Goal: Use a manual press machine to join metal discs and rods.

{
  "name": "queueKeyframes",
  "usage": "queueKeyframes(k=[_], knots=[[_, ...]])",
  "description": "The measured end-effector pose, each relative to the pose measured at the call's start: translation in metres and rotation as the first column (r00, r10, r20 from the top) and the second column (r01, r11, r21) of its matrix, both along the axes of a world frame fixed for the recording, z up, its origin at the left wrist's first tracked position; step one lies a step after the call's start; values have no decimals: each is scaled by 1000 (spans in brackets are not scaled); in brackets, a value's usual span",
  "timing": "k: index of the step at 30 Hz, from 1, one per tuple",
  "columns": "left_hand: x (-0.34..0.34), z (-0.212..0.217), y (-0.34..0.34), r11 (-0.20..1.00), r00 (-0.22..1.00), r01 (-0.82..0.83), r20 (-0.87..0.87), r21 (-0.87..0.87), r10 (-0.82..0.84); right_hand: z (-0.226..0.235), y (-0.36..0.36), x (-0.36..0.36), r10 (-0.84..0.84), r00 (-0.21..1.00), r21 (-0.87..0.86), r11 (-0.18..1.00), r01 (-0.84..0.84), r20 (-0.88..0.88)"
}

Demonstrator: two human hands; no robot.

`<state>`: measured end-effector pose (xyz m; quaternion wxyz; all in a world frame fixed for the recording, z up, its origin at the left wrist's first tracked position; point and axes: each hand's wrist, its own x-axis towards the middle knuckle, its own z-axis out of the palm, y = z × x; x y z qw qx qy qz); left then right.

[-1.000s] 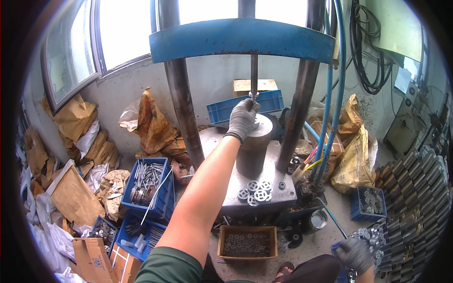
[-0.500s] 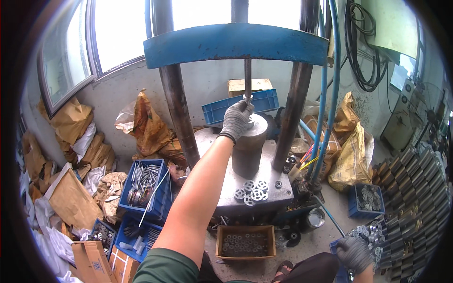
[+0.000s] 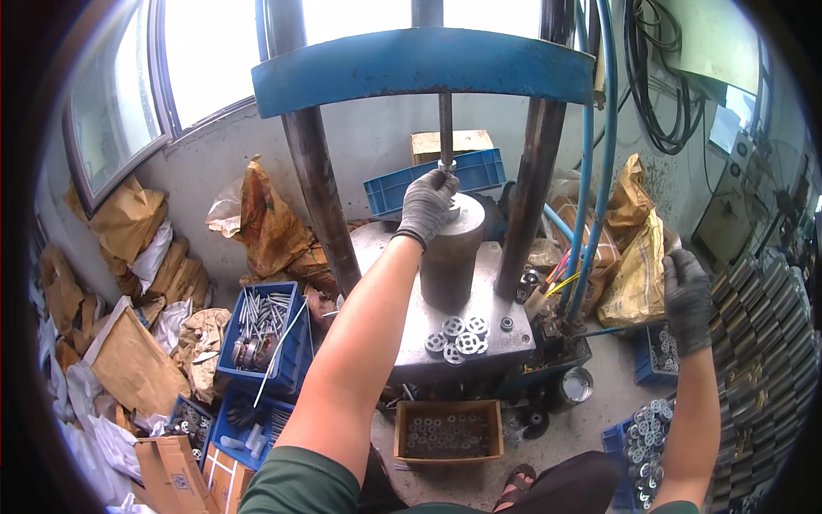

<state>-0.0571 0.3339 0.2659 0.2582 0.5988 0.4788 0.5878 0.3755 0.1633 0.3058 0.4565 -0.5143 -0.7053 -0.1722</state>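
My left hand (image 3: 428, 204), in a grey knit glove, reaches over the press. Its fingers close on a small shiny metal part (image 3: 448, 165) at the lower end of the vertical press rod (image 3: 445, 128); the glove covers most of that part. Directly below stands a thick steel cylinder (image 3: 449, 265) on the metal press table (image 3: 402, 330). At the right, my gloved right hand (image 3: 687, 300) is raised, closed at the end of a thin blue lever (image 3: 629, 328). Several slotted metal discs (image 3: 467, 343) lie on the table's front, beside a small ring-shaped part (image 3: 506, 323).
Overhead runs a blue crossbeam (image 3: 428, 73) between dark columns. A wooden box (image 3: 449, 458) of small rings sits below. Blue crates (image 3: 295, 360) of metal rods stand left, another crate (image 3: 616, 441) of discs right. Stacked dark tubes (image 3: 758, 360) line the far right.
My right hand has risen from low at the right, and the blue lever has swung up with it. My left hand stays at the rod's lower end. The view has shifted slightly.
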Motion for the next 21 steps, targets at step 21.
queueKeyframes(k=[21], knots=[[4,2,-6,996,997,-77,-27,42,78,-83,-179,5,208,948,-882,453,126,243]])
